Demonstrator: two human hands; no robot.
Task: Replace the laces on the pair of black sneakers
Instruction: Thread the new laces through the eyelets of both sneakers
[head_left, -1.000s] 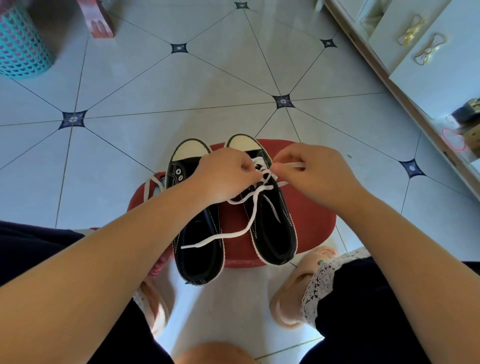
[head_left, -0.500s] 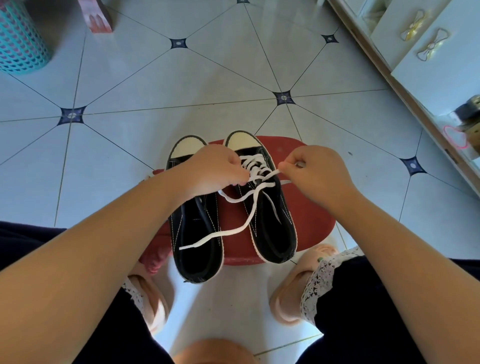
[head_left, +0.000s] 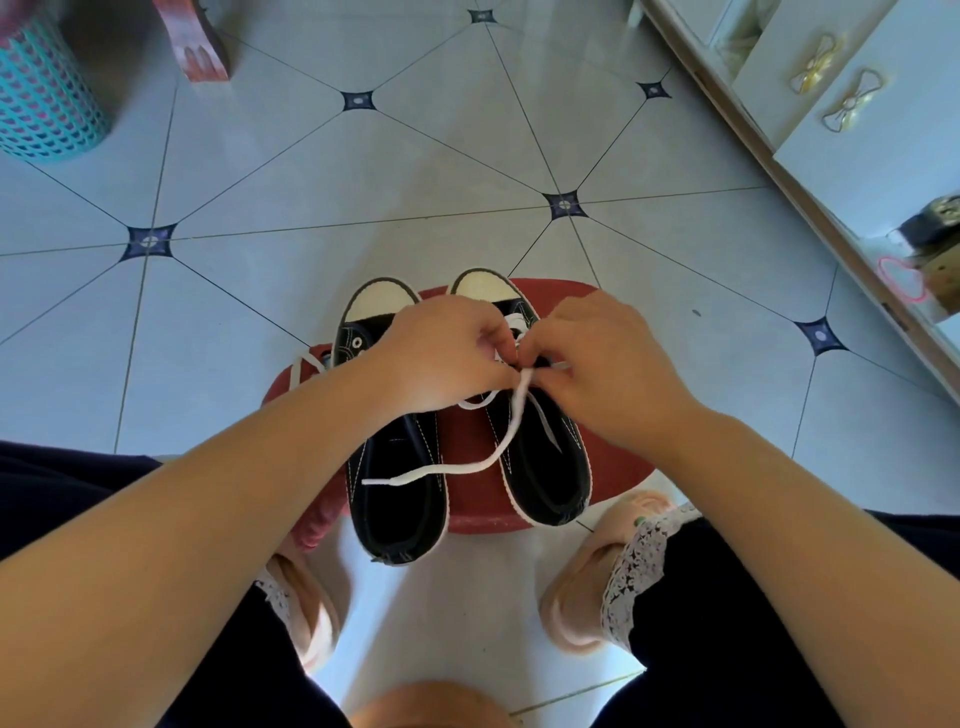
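Note:
Two black sneakers with cream toe caps stand side by side on a red stool (head_left: 618, 467), toes pointing away from me. The left sneaker (head_left: 395, 499) has bare eyelets. The right sneaker (head_left: 545, 467) carries a white lace (head_left: 467, 467) threaded near its toe; one loose end trails across the left sneaker's opening. My left hand (head_left: 441, 353) and my right hand (head_left: 597, 364) meet over the right sneaker's eyelets, both pinching the lace. Their fingertips hide the upper lacing.
Another white lace (head_left: 301, 364) loops at the stool's left edge. My knees and slippered feet (head_left: 571, 608) flank the stool on the tiled floor. A teal basket (head_left: 41, 98) stands far left, a white cabinet (head_left: 857, 130) along the right.
My hands had pulled apart, drawing the lace taut; now they have come back together over the right sneaker's eyelets. The loose end lies much as before.

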